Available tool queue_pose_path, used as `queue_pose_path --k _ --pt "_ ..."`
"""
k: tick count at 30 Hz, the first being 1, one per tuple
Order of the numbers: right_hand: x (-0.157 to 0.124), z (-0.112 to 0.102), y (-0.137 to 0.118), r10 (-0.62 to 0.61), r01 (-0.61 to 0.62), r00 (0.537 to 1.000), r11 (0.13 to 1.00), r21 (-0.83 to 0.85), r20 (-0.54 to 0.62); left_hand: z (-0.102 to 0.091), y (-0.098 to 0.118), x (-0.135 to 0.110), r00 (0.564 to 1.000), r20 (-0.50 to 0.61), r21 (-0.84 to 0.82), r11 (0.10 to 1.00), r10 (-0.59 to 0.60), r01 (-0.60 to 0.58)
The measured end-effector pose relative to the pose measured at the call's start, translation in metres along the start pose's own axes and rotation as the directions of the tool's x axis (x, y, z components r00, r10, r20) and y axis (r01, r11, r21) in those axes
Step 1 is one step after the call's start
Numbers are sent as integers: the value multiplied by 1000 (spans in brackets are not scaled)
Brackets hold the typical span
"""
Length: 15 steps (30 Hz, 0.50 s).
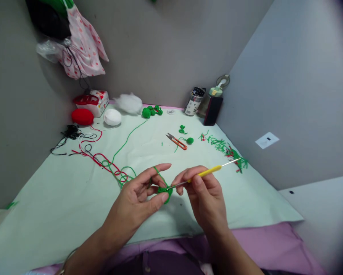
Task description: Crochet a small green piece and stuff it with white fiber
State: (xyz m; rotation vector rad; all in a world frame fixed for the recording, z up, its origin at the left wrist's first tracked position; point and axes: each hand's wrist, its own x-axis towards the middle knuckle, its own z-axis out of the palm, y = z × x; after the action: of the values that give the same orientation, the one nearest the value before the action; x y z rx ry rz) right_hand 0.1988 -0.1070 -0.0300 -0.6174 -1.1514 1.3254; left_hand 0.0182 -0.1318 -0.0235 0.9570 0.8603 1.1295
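My left hand (141, 196) pinches a small green crochet piece (166, 192) between thumb and fingers. Green yarn (160, 175) runs over its raised index finger down to the piece. In my right hand (204, 194) is a crochet hook (210, 172) with a yellow handle, gripped like a pencil. The hook's metal tip touches the green piece at its upper edge; whether it passes through a stitch I cannot tell. From the left hand, loose green yarn (129, 133) leads back across the table to a green ball (146, 112).
Orange-handled thread snips (177, 141) lie mid-table beside a small green ball (190, 141). Yarn scraps (231, 152) are spread at right. Red yarn (82, 117), white yarn (112, 117) and white stuffing (129, 104) sit at back left. A phone (213, 110) leans at back right.
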Motion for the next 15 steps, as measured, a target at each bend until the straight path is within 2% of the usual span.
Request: queue_pose_path --k 3,6,8,12,13,15 --pt "-2 -4 -1 -46 49 998 996 -74 46 -1 2 -1 1000 -24 41 999 9 -8" --pt "-6 -7 -4 -148 169 984 956 -239 104 -1 3 -1 999 -41 127 991 35 -30" --pt "-9 -7 -7 -244 302 950 874 -380 193 0 5 -1 994 -82 214 975 70 -52" --pt "-15 -7 -10 -347 531 845 635 -561 407 7 6 0 966 -169 365 923 195 -123" --pt "-15 -7 -9 -364 558 828 603 -571 426 8 6 0 962 -178 372 919 209 -131" --pt "-16 -6 -8 -403 570 821 617 -543 404 9 5 -1 964 -191 337 935 187 -115"
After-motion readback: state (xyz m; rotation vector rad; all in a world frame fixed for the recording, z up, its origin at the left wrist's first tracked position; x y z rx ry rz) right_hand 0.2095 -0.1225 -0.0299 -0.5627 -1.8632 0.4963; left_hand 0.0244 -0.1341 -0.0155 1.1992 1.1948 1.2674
